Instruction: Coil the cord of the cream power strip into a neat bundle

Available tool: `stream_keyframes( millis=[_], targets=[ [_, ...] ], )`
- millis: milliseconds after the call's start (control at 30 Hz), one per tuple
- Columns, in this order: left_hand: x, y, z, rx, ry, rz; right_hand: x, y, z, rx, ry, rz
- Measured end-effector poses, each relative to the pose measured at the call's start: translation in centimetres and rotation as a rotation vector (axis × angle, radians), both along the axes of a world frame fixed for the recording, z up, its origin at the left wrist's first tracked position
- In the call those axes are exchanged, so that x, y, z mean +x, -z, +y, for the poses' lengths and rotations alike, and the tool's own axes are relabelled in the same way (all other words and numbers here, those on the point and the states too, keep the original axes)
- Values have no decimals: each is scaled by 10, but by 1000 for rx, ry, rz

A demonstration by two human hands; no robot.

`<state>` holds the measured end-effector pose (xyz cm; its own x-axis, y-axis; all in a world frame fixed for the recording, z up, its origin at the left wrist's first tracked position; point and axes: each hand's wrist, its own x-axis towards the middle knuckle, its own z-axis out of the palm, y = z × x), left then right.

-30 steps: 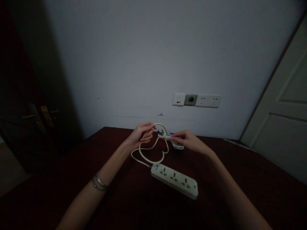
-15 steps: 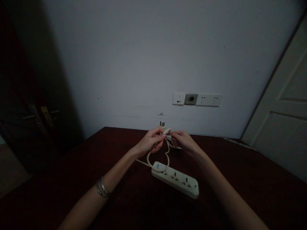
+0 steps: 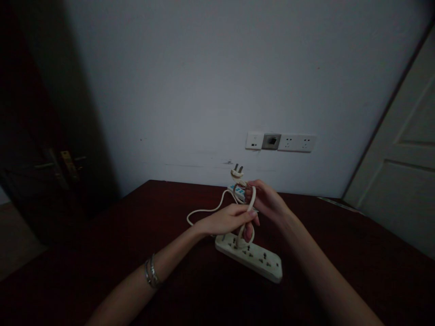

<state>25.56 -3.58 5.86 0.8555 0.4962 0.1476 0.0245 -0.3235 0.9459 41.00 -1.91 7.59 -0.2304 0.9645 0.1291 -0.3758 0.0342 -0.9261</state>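
Note:
A cream power strip (image 3: 253, 259) lies on the dark red table (image 3: 84, 271), its cord (image 3: 204, 210) looping up between my hands. My right hand (image 3: 267, 203) is closed round the folded cord, with the plug (image 3: 237, 172) sticking up above it, prongs upward. My left hand (image 3: 227, 219) pinches a cord loop just above the strip, fingers touching the right hand. Bracelets ring my left wrist.
A row of wall sockets (image 3: 280, 142) sits on the white wall behind the table. A white door (image 3: 401, 167) stands at the right; a dark door with a handle (image 3: 64, 165) is at the left.
The wide cord loop has been gathered into a tight bundle. My left hand dropped lower toward the strip, and the plug rose above my right hand.

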Motion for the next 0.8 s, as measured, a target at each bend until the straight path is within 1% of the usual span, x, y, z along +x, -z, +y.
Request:
stream_keyframes(
  millis=[67,100,200,233,267,300,333,433,500,600,700,800],
  targets=[
    [-2,-1,5,40,-73,19,4,-4,-1,-3,-47,65],
    [-5,-1,9,90,-156,2,6,-6,-3,-4,-71,91],
    [-12,-2,23,328,-537,-139,9,-11,-7,-35,-142,130],
    [-13,-1,27,400,-644,-192,8,-12,-8,-52,-162,133],
    [-14,-1,30,443,-706,-236,7,-11,-9,-68,-181,126],
    [-13,0,31,451,-711,-266,4,-10,-10,-79,-201,115],
    [-12,2,32,426,-667,-285,1,-9,-10,-83,-219,100],
    [-8,5,30,301,-457,-309,-8,-3,-10,-75,-254,75],
    [-7,6,29,288,-406,-307,-12,1,-9,-70,-263,72],
    [-9,4,29,404,-446,-279,-10,5,-7,-29,-246,-1],
    [-13,0,30,558,-495,-262,-1,5,-4,52,-164,-166],
    [-13,-2,30,607,-525,-276,9,0,-5,64,-92,-364]
  ],
)
